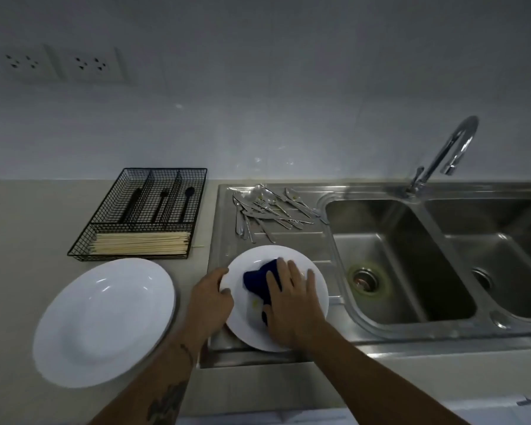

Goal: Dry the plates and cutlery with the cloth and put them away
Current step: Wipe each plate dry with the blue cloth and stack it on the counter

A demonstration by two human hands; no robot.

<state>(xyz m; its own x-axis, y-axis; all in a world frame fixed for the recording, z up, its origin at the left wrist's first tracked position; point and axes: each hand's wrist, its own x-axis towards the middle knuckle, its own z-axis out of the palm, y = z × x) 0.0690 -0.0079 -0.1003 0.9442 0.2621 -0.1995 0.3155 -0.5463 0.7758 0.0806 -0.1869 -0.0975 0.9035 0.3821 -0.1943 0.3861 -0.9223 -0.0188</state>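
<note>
Landmark: the steel drainboard (227,240), the ribbed flat part of the sink unit; all places below are given relative to it.
Plate being dried: a white plate (288,256) lies on the near part of the drainboard, its near edge reaching to the drainboard's front lip.
Cloth: a dark blue cloth (258,279) lies bunched on the middle of that plate, partly covered by the right hand.
Right hand: the right hand (292,302) lies palm down on the cloth with fingers straight and slightly spread, pressing it flat against the plate.
Left hand: the left hand (210,297) grips the plate's left rim at the drainboard's left edge, thumb on top of the rim and fingers curled around it.
Second plate: a larger white plate (105,320) sits on the counter to the left of the drainboard, apart from it and from both hands.
Cutlery: a loose pile of metal cutlery (267,210) lies on the far part of the drainboard, beyond the plate and not touching it.
Cutlery tray: a black wire tray (111,204) stands on the counter left of the drainboard's far end; its rear compartments hold black utensils (163,204), and its front compartment holds a bundle of pale chopsticks (141,242).
Basins: two sink basins (411,256) lie to the right of the drainboard.
Faucet: a curved chrome faucet (448,148) rises behind the basins, right of the drainboard.
Wall sockets: two socket plates (65,64) sit on the wall above and left of the drainboard.
</note>
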